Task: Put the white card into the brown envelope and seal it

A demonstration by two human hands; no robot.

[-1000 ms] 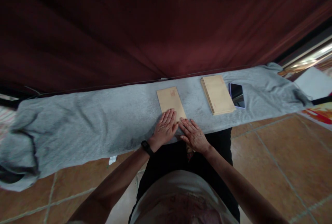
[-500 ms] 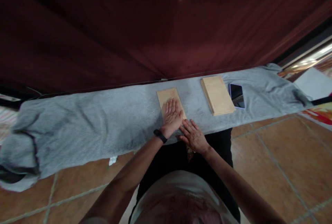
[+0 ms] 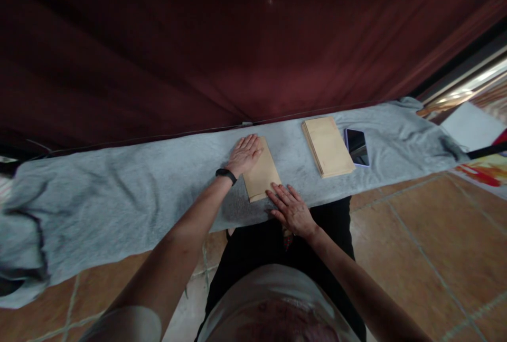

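Note:
A single tan envelope [image 3: 264, 176] lies flat on a grey cloth [image 3: 127, 189] that covers a long narrow surface. My left hand [image 3: 244, 154], with a black band on its wrist, rests flat and open on the envelope's far left corner. My right hand [image 3: 292, 208] lies flat and open at the envelope's near right corner, fingers spread and touching its edge. Neither hand grips anything.
A stack of tan envelopes [image 3: 327, 145] sits to the right on the cloth, with a dark phone [image 3: 356, 146] beside it. A dark red curtain [image 3: 237, 41] hangs behind. Tiled floor [image 3: 428, 236] lies on the right, and a white sheet [image 3: 473, 126] at the far right.
My left hand has slid along the envelope from its near end to its far end. My right hand has stayed at the near corner.

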